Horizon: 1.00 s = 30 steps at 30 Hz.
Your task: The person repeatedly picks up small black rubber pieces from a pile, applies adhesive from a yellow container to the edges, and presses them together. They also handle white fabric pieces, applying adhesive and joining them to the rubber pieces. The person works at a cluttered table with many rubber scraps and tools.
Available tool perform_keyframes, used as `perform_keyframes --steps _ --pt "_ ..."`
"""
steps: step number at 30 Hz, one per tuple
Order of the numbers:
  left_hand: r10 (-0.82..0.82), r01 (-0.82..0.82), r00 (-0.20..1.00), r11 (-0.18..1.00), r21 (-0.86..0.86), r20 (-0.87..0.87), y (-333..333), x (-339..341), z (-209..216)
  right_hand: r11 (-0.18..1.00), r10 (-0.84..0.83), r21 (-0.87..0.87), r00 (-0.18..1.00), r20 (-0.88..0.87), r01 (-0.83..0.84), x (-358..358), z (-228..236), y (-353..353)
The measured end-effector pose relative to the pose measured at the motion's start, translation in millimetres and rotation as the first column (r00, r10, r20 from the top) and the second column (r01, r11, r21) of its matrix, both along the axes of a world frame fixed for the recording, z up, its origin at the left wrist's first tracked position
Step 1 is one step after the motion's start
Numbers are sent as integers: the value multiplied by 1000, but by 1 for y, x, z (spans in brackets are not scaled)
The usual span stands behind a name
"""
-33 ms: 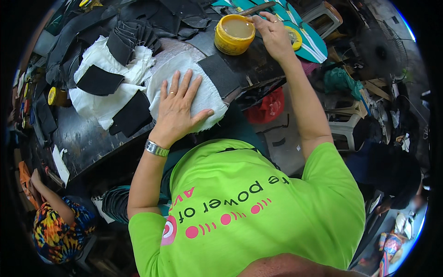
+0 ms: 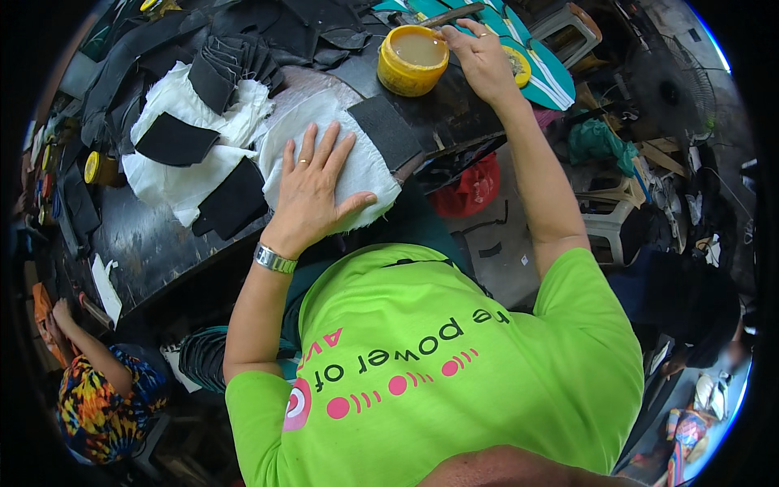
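While the fingers (image 2: 341, 152) of the left hand (image 2: 311, 195) are spread flat over a white cloth (image 2: 372, 191), those of the right hand (image 2: 483, 65) are bent beside the rim of a yellow tub (image 2: 402, 79); whether anything is gripped by them cannot be told. A dark stick (image 2: 454, 15) is seen just beside them. The cloth is laid at the near edge of the worktop (image 2: 162, 256), bordered by a dark grey piece (image 2: 385, 130). Cloudy liquid (image 2: 418, 50) is held in the tub. To the left, crumpled white fabric (image 2: 158, 185) is topped by black pieces (image 2: 177, 140). Past the right hand, white-striped teal panels (image 2: 553, 69) are seen.
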<state>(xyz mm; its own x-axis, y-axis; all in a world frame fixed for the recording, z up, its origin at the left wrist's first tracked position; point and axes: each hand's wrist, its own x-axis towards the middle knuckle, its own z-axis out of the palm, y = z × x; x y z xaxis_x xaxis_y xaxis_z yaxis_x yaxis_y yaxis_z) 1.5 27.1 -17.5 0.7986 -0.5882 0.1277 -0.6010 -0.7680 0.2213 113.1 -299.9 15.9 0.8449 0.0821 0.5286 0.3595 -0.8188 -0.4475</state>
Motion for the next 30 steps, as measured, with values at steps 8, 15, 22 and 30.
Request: perform_keyframes --steps 8,15,22,30 --pt "243 -239 968 969 -62 60 -21 16 -7 941 12 -336 994 -107 -48 15 6 12" --pt "-100 102 995 991 -87 20 -12 49 -8 843 -326 -518 903 -281 143 -15 32 23" --pt "-81 81 997 996 25 6 34 59 0 969 232 174 892 -388 -177 -69 45 45" --pt "-91 91 996 996 -5 8 36 64 0 873 364 -275 913 -185 -404 -66 -30 113"
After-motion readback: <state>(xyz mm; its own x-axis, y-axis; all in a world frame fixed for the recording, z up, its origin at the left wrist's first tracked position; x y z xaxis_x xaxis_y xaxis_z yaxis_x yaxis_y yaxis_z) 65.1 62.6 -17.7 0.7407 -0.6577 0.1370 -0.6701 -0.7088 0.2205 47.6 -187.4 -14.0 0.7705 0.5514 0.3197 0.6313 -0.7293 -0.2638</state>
